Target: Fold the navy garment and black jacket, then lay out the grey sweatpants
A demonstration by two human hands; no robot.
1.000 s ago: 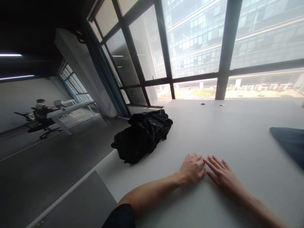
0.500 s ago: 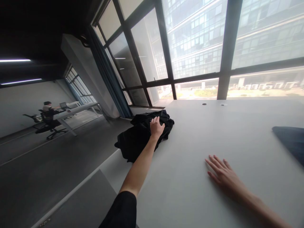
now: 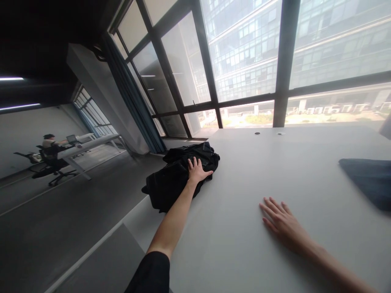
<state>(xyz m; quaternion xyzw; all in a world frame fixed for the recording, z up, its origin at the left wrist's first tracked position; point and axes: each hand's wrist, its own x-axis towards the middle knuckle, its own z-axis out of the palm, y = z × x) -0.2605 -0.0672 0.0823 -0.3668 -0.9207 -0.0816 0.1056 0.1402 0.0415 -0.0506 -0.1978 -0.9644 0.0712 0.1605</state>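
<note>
A crumpled black garment (image 3: pixel 168 181), perhaps a jacket or trousers with visible seams, lies in a heap at the table's left edge, part of it overhanging. On top of it rests my left hand (image 3: pixel 197 171), fingers spread and palm down. My right hand (image 3: pixel 281 219) lies over the white table (image 3: pixel 232 240) with its fingers stretched out and nothing in it. Farther right, a dark blue cloth (image 3: pixel 368 177) lies on the table, cut off by the picture's edge.
Two cable holes (image 3: pixel 257 133) sit near the table's far side, below large windows (image 3: pixel 244 53). A grey panel (image 3: pixel 105 260) stands at the near left. Across the floor, a person (image 3: pixel 50 146) sits at another desk (image 3: pixel 88 145). A blue curtain (image 3: pixel 131 93) hangs by the window.
My left hand has spread its fingers wider and lies flatter on the black garment. The camera has turned slightly right. My right hand stays stretched out over the table.
</note>
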